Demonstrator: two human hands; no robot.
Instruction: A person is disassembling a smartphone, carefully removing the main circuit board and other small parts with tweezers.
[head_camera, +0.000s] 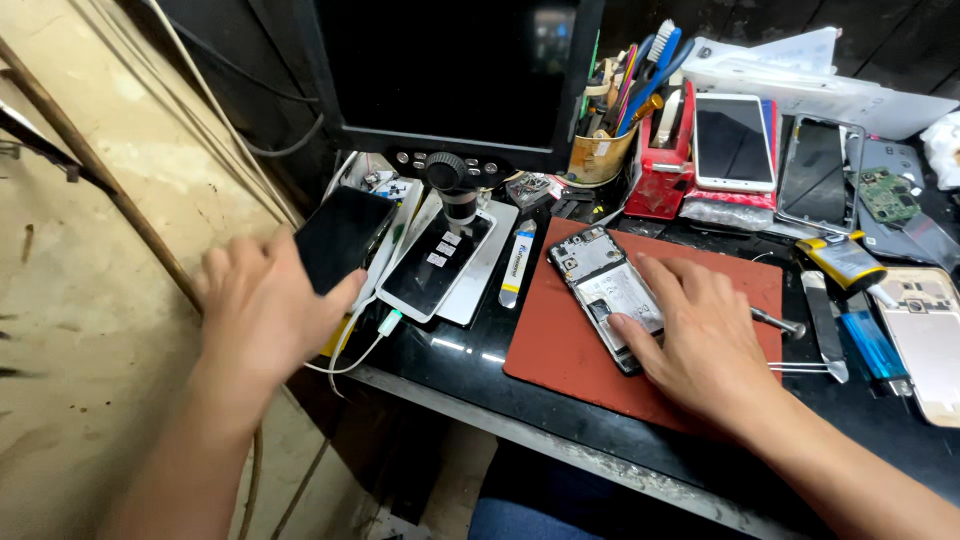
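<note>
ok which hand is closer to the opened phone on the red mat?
Right. The right hand rests on the opened phone on the red mat, fingers touching it. The left hand is off to the left, holding a dark phone.

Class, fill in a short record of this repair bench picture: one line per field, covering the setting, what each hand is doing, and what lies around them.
Setting: black workbench below a dark monitor
Left hand: holds a black phone at the bench's left edge
Right hand: rests on an opened phone, fingers spread
Under the opened phone: red mat
Middle: small microscope over another phone
Behind: cup of tools
Right side: several phones, a green circuit board
</note>
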